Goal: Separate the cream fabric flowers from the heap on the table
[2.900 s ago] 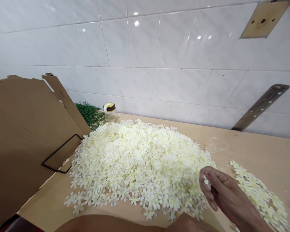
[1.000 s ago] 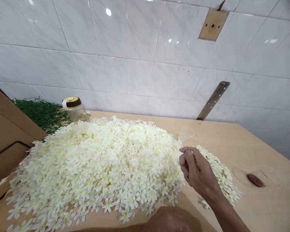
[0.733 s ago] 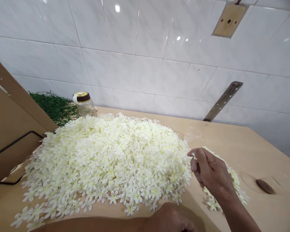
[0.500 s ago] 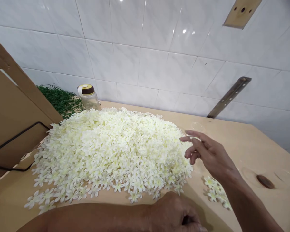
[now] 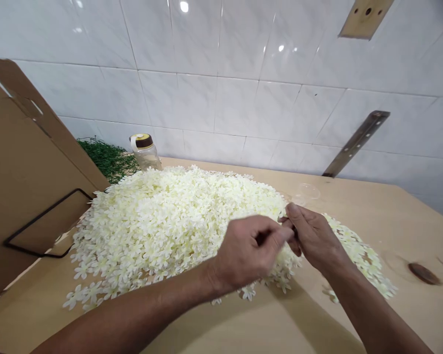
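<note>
White and pale yellow, heaped within easy reach

Glossy tiles covered the wall (image 5: 203,44) at the back, and a light brown table (image 5: 354,201) ran along its foot. At the left a tall cardboard sheet (image 5: 22,172) stood tilted, its lower edge close beside the flowers, perhaps acting as a barrier. The heap of flowers (image 5: 177,211) filled the middle of the table, in front of the person, presumably so that it could be reached without stretching.

The left hand (image 5: 247,253) and right hand (image 5: 319,241) met over the heap's right side, their fingertips (image 5: 291,209) touching or nearly so; such closeness suggested something too fiddly for 1 hand. Both were curled inward. Whether either grip was clenched on a flower or bare could not be told, since the hands hid it.

A smaller patch of flowers (image 5: 367,260) lay beside the right forearm (image 5: 369,305), seemingly kept separate from the heap. Green strands (image 5: 105,157) were bunched behind the cardboard sheet. A perforated metal strip (image 5: 354,142) slanted up the wall from the table's back edge. A lidded bottle (image 5: 147,156) stood behind the heap, likely out of the way. A yellowed plate (image 5: 367,18) sat high on the wall. At far right lay a dark brown oval thing (image 5: 424,273), too blurred to identify.
</note>
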### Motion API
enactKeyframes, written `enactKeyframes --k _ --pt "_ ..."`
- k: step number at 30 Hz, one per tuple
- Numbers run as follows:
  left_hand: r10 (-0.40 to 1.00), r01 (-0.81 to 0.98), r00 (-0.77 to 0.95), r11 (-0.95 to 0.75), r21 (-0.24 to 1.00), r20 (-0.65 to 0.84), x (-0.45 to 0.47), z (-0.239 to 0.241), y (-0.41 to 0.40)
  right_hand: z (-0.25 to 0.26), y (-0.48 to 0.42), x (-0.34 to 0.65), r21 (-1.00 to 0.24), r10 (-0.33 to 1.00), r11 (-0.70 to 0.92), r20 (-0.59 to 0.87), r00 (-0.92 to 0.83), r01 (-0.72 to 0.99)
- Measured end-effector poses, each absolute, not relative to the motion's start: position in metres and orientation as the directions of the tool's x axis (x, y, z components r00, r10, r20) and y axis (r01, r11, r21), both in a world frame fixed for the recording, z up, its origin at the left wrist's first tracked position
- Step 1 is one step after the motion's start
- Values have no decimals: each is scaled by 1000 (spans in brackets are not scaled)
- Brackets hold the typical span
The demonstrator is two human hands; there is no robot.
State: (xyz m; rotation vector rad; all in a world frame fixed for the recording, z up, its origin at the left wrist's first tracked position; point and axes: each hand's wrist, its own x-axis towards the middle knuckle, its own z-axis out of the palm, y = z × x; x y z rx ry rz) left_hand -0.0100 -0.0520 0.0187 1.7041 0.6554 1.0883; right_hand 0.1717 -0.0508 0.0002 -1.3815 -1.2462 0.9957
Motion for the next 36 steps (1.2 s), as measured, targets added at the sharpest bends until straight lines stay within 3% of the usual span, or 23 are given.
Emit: enactKeyframes --k 3,6,12,15,19,24,29,36 --pt "915 -44 292 -279 959 279 -22 13 -29 -2 -51 171 -998 999 11 10 -30 64" --pt "951 -95 297 -57 994 83 -27 -3 -21 -2 -53 168 -999 997 -10 -13 -77 48" --pt "917 -159 398 113 981 -41 -25 -16 -31 -7 -67 161 -942 994 83 102 40 325" --pt "878 -179 475 165 970 -62 -26 -17 -35 -15 -71 160 -844 960 219 276 45 489" --pt "813 -213 572 276 937 -110 -28 -21 -33 -29 -71 158 -626 821 447 571 -16 639" --pt "736 -262 658 423 867 -161 -31 -27 -27 -29 -72 152 -454 693 575 712 -111 681" --pt "744 -302 648 451 840 -166 -33 -30 -23 -27 -73 147 -402 654 636 733 -185 658" --pt "772 -322 600 473 820 -210 -32 -34 -21 -32 -74 150 -441 733 552 661 -160 708"
